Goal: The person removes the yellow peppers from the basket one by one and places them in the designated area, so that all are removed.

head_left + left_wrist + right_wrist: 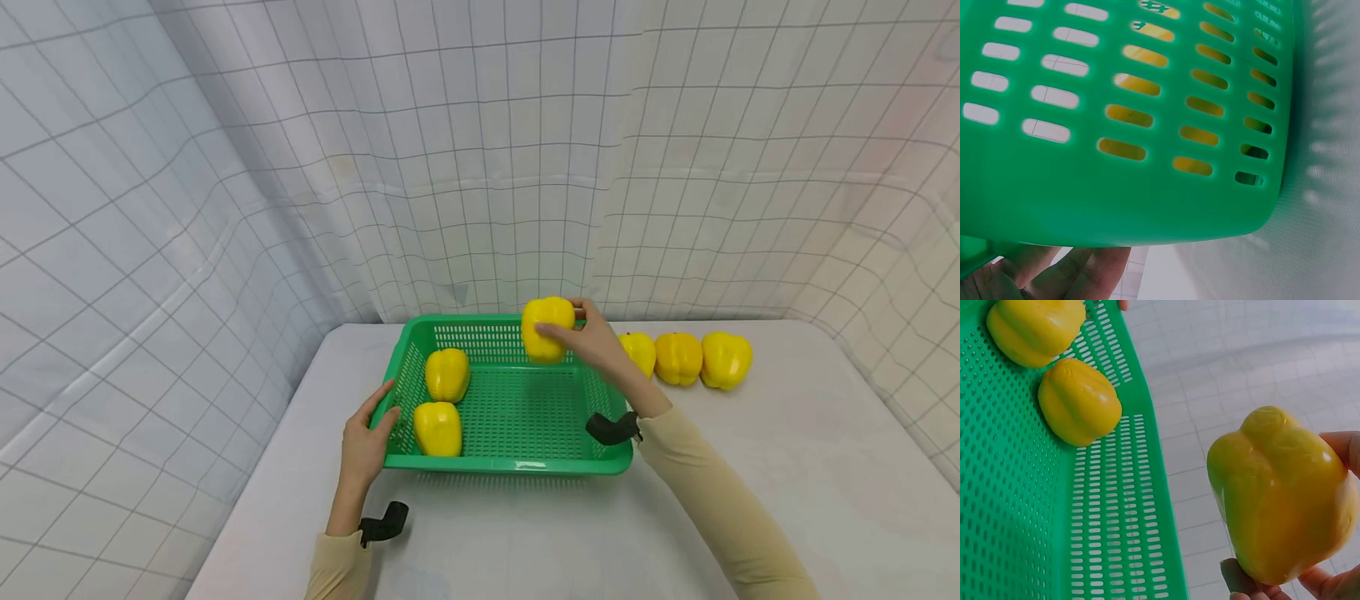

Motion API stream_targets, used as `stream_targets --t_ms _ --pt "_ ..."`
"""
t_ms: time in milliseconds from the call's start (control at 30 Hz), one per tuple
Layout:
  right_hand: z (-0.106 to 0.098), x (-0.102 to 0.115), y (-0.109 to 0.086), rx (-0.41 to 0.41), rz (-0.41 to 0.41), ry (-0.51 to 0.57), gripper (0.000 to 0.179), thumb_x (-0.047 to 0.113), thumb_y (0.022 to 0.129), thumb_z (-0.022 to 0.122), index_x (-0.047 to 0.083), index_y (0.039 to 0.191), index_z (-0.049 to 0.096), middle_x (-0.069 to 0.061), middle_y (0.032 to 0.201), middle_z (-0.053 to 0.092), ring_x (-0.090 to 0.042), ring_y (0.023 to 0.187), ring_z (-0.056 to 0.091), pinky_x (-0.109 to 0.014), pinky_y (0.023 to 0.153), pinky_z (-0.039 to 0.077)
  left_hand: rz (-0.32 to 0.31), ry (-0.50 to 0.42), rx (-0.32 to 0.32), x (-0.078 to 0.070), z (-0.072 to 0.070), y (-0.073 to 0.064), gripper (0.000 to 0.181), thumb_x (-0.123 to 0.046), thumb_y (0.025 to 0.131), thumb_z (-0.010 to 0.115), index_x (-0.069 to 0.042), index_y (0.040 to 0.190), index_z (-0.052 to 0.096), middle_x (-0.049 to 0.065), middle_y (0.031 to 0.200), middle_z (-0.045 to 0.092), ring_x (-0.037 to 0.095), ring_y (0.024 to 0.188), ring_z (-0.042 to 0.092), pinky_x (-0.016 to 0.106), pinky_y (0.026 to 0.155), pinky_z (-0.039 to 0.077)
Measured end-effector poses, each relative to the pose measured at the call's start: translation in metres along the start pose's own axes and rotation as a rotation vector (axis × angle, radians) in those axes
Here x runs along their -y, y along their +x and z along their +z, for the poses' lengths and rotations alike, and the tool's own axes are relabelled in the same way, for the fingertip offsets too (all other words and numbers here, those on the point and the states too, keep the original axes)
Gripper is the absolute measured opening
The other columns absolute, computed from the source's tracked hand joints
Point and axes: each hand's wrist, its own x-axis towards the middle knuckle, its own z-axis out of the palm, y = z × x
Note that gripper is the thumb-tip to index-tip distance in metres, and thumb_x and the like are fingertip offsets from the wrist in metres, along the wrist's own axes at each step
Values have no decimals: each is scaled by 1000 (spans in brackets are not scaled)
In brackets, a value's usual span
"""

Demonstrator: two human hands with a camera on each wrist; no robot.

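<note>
In the head view my right hand grips a yellow bell pepper, raised over the back right part of a green plastic basket. The right wrist view shows fingers and thumb around this glossy pepper. My left hand touches the basket's left rim, its fingers fairly straight and the thumb apart from them. In the left wrist view the basket's slotted wall partly hides those fingers. Two yellow peppers lie inside along the left wall: one at the back, one in front.
Right of the basket, three more yellow peppers stand in a row on the white table: one partly behind my right arm, a middle one and an outer one. White grid-patterned curtains surround the table's back and sides.
</note>
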Motion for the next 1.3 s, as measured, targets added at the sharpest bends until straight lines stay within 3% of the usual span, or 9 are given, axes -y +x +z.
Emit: stream_targets --t_ms 100,333,433,667,767,867,1100,1300 --pt "-8 -4 -5 -6 15 1 85 46 82 71 7 143 28 -16 134 39 -31 108 48 -47 89 43 -15 -9 6 -4 -1 -1 44 -18 97 55 -13 140 49 15 144 41 31 130 38 53 101 33" --pt "-24 -12 -16 -74 -4 -11 84 46 83 69 6 144 27 -17 135 36 -31 106 46 -43 86 45 -24 12 21 -40 -2 -14 45 -10 97 51 -1 141 44 24 143 37 39 130 36 56 100 32" --pt "-29 -18 -22 -133 -6 6 82 45 84 69 6 143 29 -17 133 37 -28 102 46 -37 82 46 -25 10 22 -40 -2 -14 45 -10 97 51 -2 141 45 24 143 37 39 130 36 56 100 31" --pt "-44 -35 -34 -292 9 64 74 40 86 67 4 142 33 -17 127 37 -20 93 41 -25 74 44 -28 -12 10 -3 -1 0 45 -18 97 54 -12 141 47 14 145 39 30 132 36 52 102 31" --pt "-53 -41 -41 -336 36 89 75 40 87 66 6 144 31 -16 128 35 -18 95 40 -22 75 43 -17 -4 7 2 0 2 45 -20 97 54 -14 141 48 13 145 40 29 132 36 52 103 31" --pt "-61 -46 -48 -357 65 107 76 42 88 65 8 146 29 -13 129 33 -16 97 40 -20 76 43 -20 -10 10 -3 -1 0 45 -19 97 55 -13 141 48 14 145 40 29 132 36 51 103 31" --pt "-74 -65 -60 -368 99 94 75 43 89 63 8 146 27 -7 123 34 -17 97 39 -20 76 42 -17 -11 23 -33 -3 -11 45 -10 97 52 -2 140 45 22 144 38 37 131 35 54 102 30" --pt "-79 -82 -67 -371 122 28 77 41 91 62 5 148 25 -13 128 32 -18 97 37 -22 77 39 -19 3 33 -38 -3 -12 45 -9 97 52 -2 141 44 23 144 37 38 132 34 56 101 30"
